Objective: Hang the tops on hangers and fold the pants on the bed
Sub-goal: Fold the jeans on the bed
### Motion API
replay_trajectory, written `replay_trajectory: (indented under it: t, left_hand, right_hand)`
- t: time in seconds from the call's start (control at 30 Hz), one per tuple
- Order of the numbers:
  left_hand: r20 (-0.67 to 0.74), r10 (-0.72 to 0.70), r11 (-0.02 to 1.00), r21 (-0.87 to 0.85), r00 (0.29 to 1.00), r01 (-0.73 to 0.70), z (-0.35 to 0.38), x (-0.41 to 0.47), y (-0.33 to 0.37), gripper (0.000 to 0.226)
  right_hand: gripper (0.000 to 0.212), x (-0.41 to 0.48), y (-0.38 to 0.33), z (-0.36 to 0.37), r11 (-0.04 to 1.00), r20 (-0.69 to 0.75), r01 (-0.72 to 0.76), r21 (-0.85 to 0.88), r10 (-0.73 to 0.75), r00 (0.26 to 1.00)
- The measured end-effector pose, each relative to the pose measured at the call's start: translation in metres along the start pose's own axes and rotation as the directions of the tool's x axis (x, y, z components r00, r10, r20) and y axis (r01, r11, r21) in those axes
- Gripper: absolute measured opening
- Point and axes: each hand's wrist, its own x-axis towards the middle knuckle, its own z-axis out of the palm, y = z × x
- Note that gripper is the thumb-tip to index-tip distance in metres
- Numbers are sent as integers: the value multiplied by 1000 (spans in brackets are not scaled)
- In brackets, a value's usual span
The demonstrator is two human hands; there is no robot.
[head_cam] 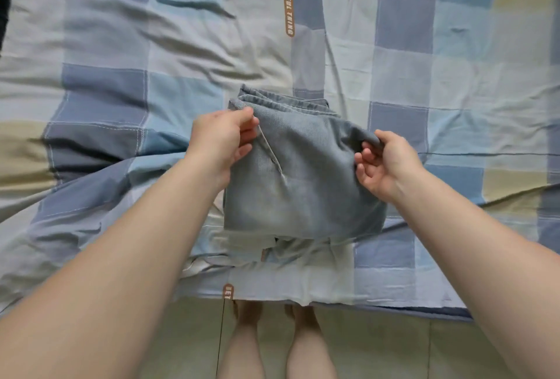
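So, fingers (247,131) of the left hand (222,136) pinch the folded pale blue denim pants (303,184) at the far-left corner, while the right hand (386,163) pinches the right edge. Pants sit near the front of the blue checked bed (121,75). Looks thick, floppy, heavyish: I'd grab all layers at the corners.

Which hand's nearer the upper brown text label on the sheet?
Left. The left hand grips the jeans below-left of the label; the right hand pinches their opposite corner, farther right.

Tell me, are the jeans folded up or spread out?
Folded. The jeans make a small stack with layered edges; the left hand and right hand pinch its corners.
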Motion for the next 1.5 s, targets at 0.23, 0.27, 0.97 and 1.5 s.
replay_trajectory:
  t: [0.23,0.27,0.97,1.5]
  left_hand:
    - [123,273,855,424,954,-300,33,88,-16,83]
    - [187,302,705,616,935,-351,30,96,-31,97]
    - [-89,573,402,897,815,-185,11,108,-121,120]
    - [-45,79,720,693,996,-26,-38,71,-126,66]
  right_hand:
    - [27,67,-12,51,912,169,274,-305,-232,958]
    - [24,78,-1,52,809,212,386,-443,-323,922]
    - [114,155,70,14,285,329,555,-782,-568,755]
    - [55,98,67,-50,843,293,8,-538,178,939]
